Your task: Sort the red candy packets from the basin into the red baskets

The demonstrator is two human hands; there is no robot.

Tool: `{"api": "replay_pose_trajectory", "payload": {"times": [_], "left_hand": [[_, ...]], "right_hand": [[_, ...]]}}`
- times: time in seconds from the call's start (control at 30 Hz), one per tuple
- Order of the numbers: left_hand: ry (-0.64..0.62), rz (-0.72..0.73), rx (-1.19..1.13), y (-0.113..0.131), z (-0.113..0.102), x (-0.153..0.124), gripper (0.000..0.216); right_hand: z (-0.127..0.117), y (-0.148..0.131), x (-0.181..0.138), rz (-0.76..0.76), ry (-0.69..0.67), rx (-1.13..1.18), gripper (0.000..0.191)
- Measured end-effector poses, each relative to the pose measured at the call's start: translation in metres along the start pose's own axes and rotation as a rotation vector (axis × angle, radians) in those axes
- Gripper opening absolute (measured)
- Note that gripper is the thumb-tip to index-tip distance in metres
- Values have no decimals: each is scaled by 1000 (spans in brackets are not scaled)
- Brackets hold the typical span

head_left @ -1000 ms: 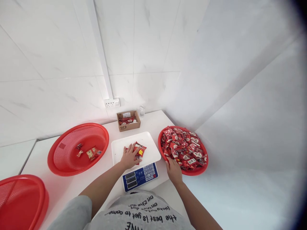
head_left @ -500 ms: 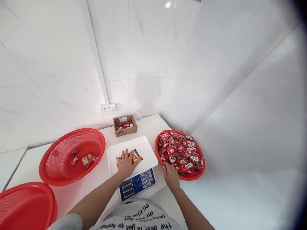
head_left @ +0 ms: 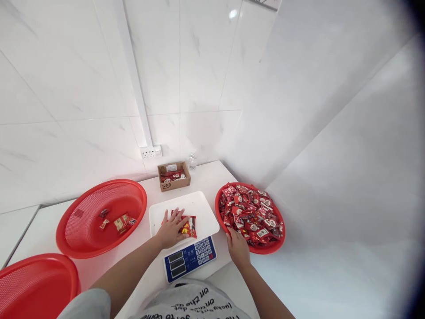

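Observation:
My left hand (head_left: 171,228) lies palm down with its fingers spread over a red snack packet (head_left: 189,227) on the white weighing tray (head_left: 202,212). Below the tray is the scale's blue panel (head_left: 191,258) with keys and dark displays. The packet shows yellow and dark print, and part of it is hidden under my fingers. At the front left of a red plastic basket (head_left: 217,210), my right hand (head_left: 238,247) grips the rim, its fingertips partly out of sight. That basket is heaped with small red wrapped packets (head_left: 250,212).
On the left stands a red basket (head_left: 99,254) with a few packets inside. Another red basket (head_left: 71,270) is at the lower left. A small cardboard box (head_left: 175,183) holding red packets and a clear container (head_left: 192,162) stand by the wall, near a socket (head_left: 151,152).
My left hand has shifted slightly left on the tray. The packet under it has turned, and more of its front shows. My right hand stays at the basket rim.

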State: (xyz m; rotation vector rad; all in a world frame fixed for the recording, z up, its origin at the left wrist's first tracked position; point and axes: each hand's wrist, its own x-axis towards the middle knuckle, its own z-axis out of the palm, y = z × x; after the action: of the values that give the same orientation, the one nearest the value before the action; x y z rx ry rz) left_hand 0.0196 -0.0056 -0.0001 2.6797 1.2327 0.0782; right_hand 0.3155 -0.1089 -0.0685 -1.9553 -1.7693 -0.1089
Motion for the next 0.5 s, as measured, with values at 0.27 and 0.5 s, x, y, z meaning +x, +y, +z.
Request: {"api": "replay_pose_trajectory", "payload": {"times": [0.27,0.5], "left_hand": [[18,-481,-65,-1,7,-11,61],[71,-477,-138,-3,4,-23,52]], "right_hand": [[-3,-2,0,52,-59,19,44],[-4,-3,0,38,-68,-3,43]]}}
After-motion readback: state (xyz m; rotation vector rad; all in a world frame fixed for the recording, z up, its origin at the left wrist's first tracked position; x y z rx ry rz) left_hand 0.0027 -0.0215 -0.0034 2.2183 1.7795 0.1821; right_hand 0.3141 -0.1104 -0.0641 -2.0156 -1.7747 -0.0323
